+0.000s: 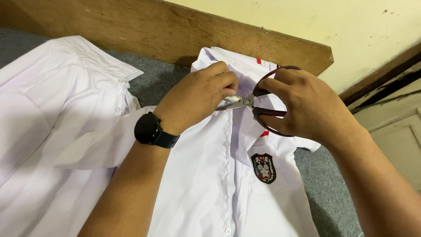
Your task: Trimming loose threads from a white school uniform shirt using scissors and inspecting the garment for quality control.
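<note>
Over on the left lies a second white shirt (57, 101), spread flat on the grey cloth-covered table (158, 79) and touched by nobody. Next to it comes the person's left forearm with a black wristwatch (150, 130), and the left hand (199, 94) sits on the collar end of the white uniform shirt (210, 175) that lies buttoned and face up in the middle. Its fingers are curled in tight, pinching a small fold or tag of something pale right at the neck — I can't make out just what it is. Touching that pinch are the blades of the scissors (245, 102), steel, with dark red loop handles; the blades look nearly closed. The right hand (302, 105) holds them, thumb through the upper loop and fingers wrapped about the lower one.

The shirt looks light and limp, so I'd judge it would slide and bunch unless held taut near the cut, as the left hand does. The scissors are stiff and sharp, best gripped by the loops. A dark embroidered badge (263, 167) sits on the chest pocket, and a wooden board (175, 35) runs behind against the yellow wall
</note>
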